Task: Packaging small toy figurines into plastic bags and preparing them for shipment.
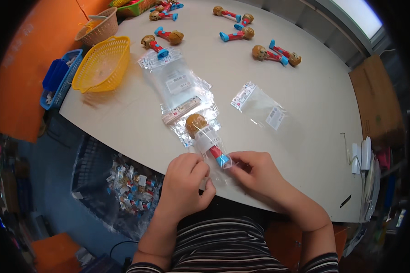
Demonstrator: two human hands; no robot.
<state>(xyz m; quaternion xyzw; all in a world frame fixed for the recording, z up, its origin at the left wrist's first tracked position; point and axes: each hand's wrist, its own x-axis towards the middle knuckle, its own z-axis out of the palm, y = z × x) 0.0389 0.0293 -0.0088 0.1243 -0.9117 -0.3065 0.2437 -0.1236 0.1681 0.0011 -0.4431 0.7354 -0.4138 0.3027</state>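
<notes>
The toy figure (215, 151), with its round brown head, red body and blue base, is lying aslant inside a clear bag (208, 138) near the front edge of the tabletop (310, 132), its head pointing away from the person. The two hands are working apart, on either side of the bag's near end. The right hand (257, 170) is pinching the bag between thumb and forefinger just beside the blue base. The left hand (186, 182) is curling its fingers close to the bag's other side; whether it is gripping the film, I cannot tell. Beyond the head, a stack of clear bags (171, 84) is spreading out, and a single flat bag (257, 107) is lying to the right. Loose figures (269, 55) are resting farther back, while a yellow basket (95, 86) is sitting at the left edge.
</notes>
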